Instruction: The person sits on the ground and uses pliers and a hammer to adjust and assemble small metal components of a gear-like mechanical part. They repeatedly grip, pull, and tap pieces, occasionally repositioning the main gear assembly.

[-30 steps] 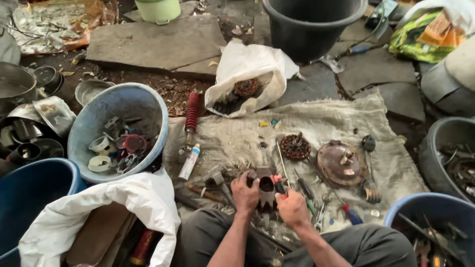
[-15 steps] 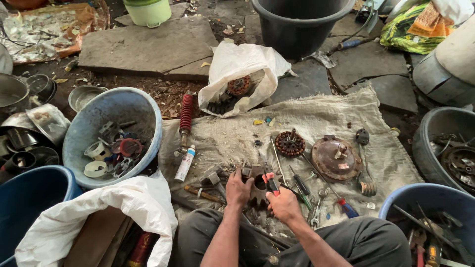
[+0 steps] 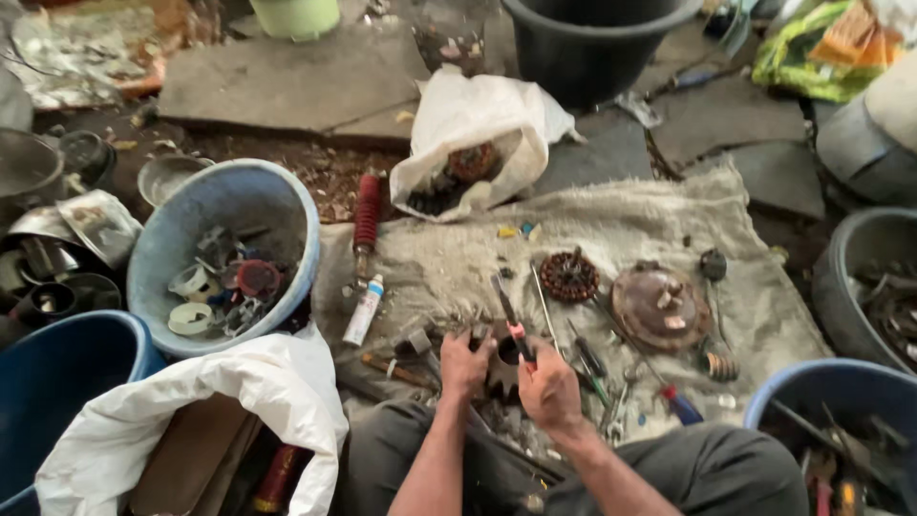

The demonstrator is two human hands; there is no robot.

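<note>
On the near edge of the burlap sack (image 3: 669,215), left hand (image 3: 465,364) grips a dark toothed metal part (image 3: 503,371); right hand (image 3: 547,384) holds a red-handled tool (image 3: 511,315) against it. Prying seems underway; next calls for firm bracing

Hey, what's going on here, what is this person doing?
A person sits on the ground at a burlap sack strewn with scrap parts. The left hand steadies a dark toothed metal part, while the right hand works a red-handled tool on it. Tubs of sorted scrap surround them, including a light blue tub.
</note>
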